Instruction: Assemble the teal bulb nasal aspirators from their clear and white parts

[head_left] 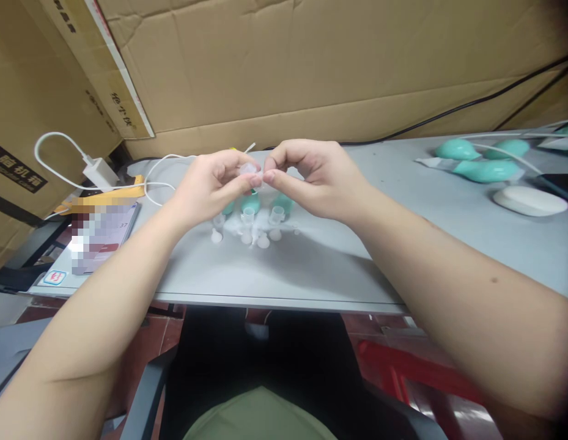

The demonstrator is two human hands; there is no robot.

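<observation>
My left hand [205,186] is closed, pinching a small translucent plastic piece [249,168] between thumb and fingers above the table. Right beside it, the thumb and forefinger of my right hand [318,177] are pressed together at the piece's edge; what lies between them is too small to make out. Below my hands, teal bulb-shaped objects [250,202] lie with clear plastic necks [277,214] toward me. Several small white round-ended pieces [263,240] are grouped in front of them. My fingers partly hide the teal objects.
On the grey table [284,275], more teal bulbs [488,171] and a white rounded case [531,200] lie at the right. A booklet [123,229], a yellow strip [128,188] and a white charger [100,174] with cable are at the left. Cardboard [311,67] stands behind.
</observation>
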